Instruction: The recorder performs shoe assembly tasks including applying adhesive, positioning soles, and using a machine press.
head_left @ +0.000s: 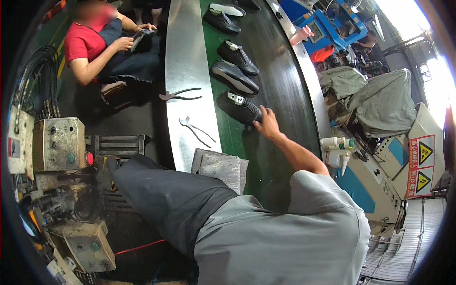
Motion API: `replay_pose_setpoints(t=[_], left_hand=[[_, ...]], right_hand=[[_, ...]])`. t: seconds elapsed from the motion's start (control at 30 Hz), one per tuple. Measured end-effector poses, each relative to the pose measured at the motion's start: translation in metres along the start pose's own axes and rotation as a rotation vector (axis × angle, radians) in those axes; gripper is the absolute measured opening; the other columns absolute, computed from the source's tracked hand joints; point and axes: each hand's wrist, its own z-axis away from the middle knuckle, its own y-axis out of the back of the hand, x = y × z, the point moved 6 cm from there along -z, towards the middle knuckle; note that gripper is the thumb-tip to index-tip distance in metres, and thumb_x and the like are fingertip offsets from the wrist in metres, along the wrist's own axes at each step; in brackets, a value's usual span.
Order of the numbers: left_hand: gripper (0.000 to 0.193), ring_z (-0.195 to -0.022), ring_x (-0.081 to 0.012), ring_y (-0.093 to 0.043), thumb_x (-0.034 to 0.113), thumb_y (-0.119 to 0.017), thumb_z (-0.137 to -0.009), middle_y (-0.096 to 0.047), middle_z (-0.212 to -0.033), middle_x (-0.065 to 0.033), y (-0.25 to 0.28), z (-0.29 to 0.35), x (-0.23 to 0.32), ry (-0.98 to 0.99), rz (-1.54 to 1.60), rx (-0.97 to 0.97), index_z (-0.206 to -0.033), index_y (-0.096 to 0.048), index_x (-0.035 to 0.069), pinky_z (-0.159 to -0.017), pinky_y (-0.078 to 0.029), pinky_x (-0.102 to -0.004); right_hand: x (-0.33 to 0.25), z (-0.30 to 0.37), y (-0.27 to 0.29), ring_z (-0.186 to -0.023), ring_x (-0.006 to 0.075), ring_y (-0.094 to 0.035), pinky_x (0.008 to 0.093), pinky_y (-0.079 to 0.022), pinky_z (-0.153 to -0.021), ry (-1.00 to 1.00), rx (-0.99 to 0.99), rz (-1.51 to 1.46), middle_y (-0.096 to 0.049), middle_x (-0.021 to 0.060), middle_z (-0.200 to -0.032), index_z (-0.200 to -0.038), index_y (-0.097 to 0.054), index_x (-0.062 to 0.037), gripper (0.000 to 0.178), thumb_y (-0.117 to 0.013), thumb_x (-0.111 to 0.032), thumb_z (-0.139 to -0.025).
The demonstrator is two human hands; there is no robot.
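Note:
A black lace-up shoe (237, 110) lies on the dark green conveyor belt (260, 166), with a white tag at its opening. My right hand (269, 125) reaches out over the belt and grips the shoe's toe between thumb and fingers. Just beyond it are another black shoe (232, 76), tipped on its side with its sole edge showing, and an upright black shoe (244, 61). My left hand is out of view.
Two pincers (180, 95) (196, 131) lie on the metal ledge (186, 57), near a grey cloth pad (221, 168). Several more shoes (222, 22) are farther up the belt. A seated co-worker (90, 45) handles a dark piece. Control boxes (59, 142) stand at left, white bottles (337, 143) at right.

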Motion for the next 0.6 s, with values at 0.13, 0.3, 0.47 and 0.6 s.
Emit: replay_pose_setpoints(t=[0.13, 0.3, 0.47, 0.6], left_hand=[[0.041, -0.093, -0.0456, -0.052, 0.047, -0.063, -0.097, -0.053, -0.107, -0.0234, -0.015, 0.004, -0.033, -0.05, -0.021, -0.155, -0.089, -0.06, 0.007, -0.076, -0.042, -0.0607], [0.054, -0.104, -0.0556, -0.06, 0.036, -0.066, -0.084, -0.061, -0.123, -0.035, 0.012, 0.017, -0.002, -0.272, -0.103, -0.274, -0.12, -0.066, -0.004, -0.079, -0.051, -0.0713], [0.043, -0.132, -0.0326, -0.067, 0.016, -0.061, -0.111, -0.067, -0.147, -0.0202, 0.0, 0.139, 0.171, 0.21, 0.909, -1.133, -0.15, -0.06, -0.004, -0.117, -0.049, -0.0436], [0.06, -0.133, -0.029, -0.067, 0.011, -0.068, -0.107, -0.067, -0.146, -0.0211, 0.138, 0.134, 0.425, 0.56, 1.67, -1.477, -0.162, -0.048, -0.001, -0.12, -0.048, -0.0434]], right_hand=[[0.048, -0.044, -0.042, -0.155, 0.0445, -0.044, 0.0505, -0.042, -0.126, 0.033, -0.161, -0.028, -0.044, 0.0299, -0.168, -0.167, -0.039, -0.0008, 0.106, -0.089, -0.046, -0.085], [0.005, -0.091, -0.065, -0.137, 0.0407, -0.065, 0.0479, -0.05, -0.118, -0.064, -0.277, -0.233, -0.071, 0.0267, -0.142, -0.157, -0.05, 0.0046, 0.113, -0.099, -0.051, -0.071], [-0.005, -0.07, -0.081, -0.113, 0.0258, -0.074, 0.042, -0.061, -0.1, -0.254, -0.379, -0.889, -0.074, 0.0215, -0.13, -0.144, -0.061, 0.009, 0.088, -0.095, -0.046, -0.086], [-0.107, -0.011, -0.058, -0.111, 0.0268, -0.075, 0.0419, -0.063, -0.098, -0.343, -0.706, -1.497, -0.074, 0.019, -0.124, -0.141, -0.062, 0.0073, 0.079, -0.089, -0.049, -0.093]])
